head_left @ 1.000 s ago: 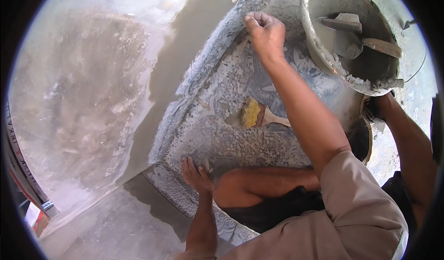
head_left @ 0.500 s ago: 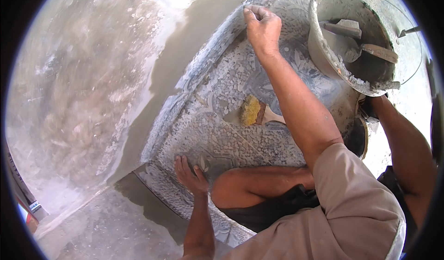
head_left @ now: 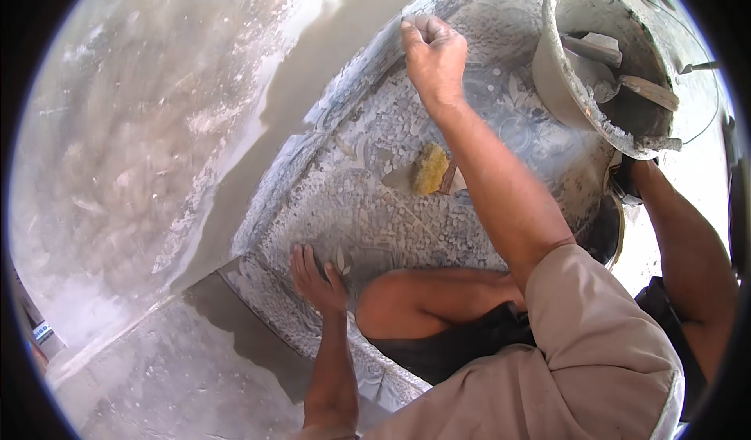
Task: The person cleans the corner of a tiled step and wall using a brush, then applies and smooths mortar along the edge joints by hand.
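Observation:
My right hand is closed in a pinch at the raised edge of the patterned covering, beside the strip of wet grey mortar along the wall foot. Whatever its fingertips hold is too small to make out. Lower down, my left hand rests flat on the covering near its corner, fingers spread, with nothing in it. Between the two hands lies a brush with yellow bristles, its handle partly hidden behind my right forearm.
At the upper right stands a mortar-crusted bucket with a wooden-handled trowel and another tool inside. My bent knee is on the covering between my arms. A second mortar patch borders the lower left corner.
The view has shifted slightly. My right hand has moved a little to the left along the raised edge, still pinched. My left hand stays flat in the same place.

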A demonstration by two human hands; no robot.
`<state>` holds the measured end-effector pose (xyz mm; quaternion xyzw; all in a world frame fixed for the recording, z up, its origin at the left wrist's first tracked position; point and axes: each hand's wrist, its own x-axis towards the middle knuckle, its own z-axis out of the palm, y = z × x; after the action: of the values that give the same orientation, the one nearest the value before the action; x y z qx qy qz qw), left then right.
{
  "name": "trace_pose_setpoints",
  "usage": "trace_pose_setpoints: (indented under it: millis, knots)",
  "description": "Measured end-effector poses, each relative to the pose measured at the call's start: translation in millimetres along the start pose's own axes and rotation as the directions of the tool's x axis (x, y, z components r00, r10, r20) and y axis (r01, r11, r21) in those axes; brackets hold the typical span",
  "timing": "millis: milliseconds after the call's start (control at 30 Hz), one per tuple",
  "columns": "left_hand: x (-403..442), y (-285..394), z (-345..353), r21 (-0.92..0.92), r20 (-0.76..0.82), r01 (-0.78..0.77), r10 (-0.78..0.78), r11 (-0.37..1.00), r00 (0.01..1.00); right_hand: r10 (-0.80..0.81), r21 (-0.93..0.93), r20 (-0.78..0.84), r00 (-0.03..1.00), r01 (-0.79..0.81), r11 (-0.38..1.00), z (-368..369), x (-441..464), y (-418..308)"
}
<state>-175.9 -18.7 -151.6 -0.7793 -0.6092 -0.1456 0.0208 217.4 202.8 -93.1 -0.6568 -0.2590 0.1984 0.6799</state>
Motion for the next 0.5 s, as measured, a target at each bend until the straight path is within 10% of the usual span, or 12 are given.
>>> trace_pose_setpoints:
  millis: [500]
  knots:
    - [-4.9,-8.2,2.3,-0.033,0.031,0.075,-0.074,0.997,0.997,0.054,0.006,0.177,0.983,-0.056,0.998,39.6,-94.8,-7.8]
